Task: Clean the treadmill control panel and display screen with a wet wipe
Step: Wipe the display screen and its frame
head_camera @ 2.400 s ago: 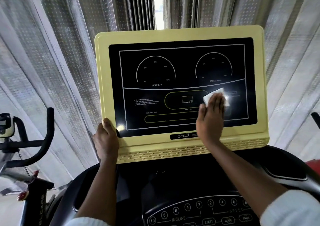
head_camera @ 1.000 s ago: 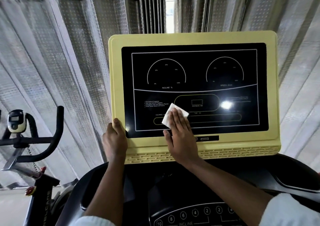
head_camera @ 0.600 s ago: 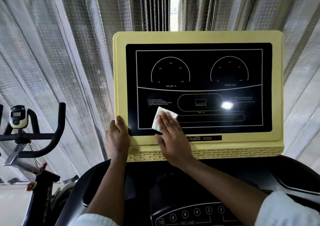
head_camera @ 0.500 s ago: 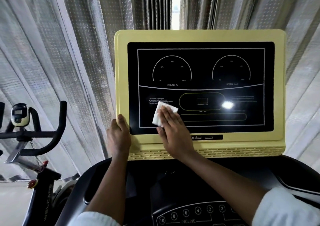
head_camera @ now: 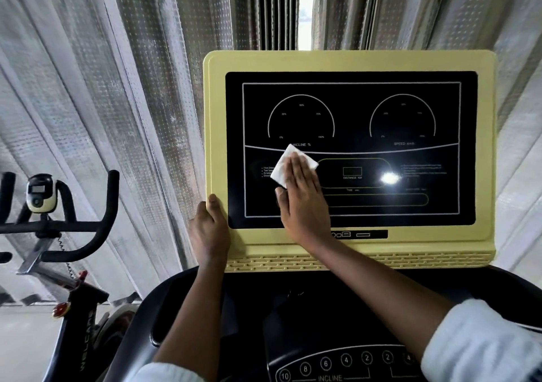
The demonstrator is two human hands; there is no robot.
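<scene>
The treadmill's black display screen [head_camera: 352, 117] sits in a yellow frame [head_camera: 487, 147] straight ahead. My right hand [head_camera: 303, 202] lies flat with straight fingers on the lower left of the screen and presses a folded white wet wipe [head_camera: 286, 166] against the glass. The wipe sticks out past my fingertips, just under the incline dial. My left hand [head_camera: 209, 229] grips the frame's lower left corner, thumb on the front edge. Below, the dark control panel [head_camera: 337, 367] shows round numbered incline buttons.
An exercise bike [head_camera: 58, 235] with black handlebars stands to the left. Grey patterned curtains [head_camera: 132, 103] hang behind the console. Black console arms [head_camera: 513, 288] curve around both sides under the yellow frame.
My right hand swept the wipe from the screen's right side to its lower left, then slid it a little upward. My left hand has kept its grip on the frame corner.
</scene>
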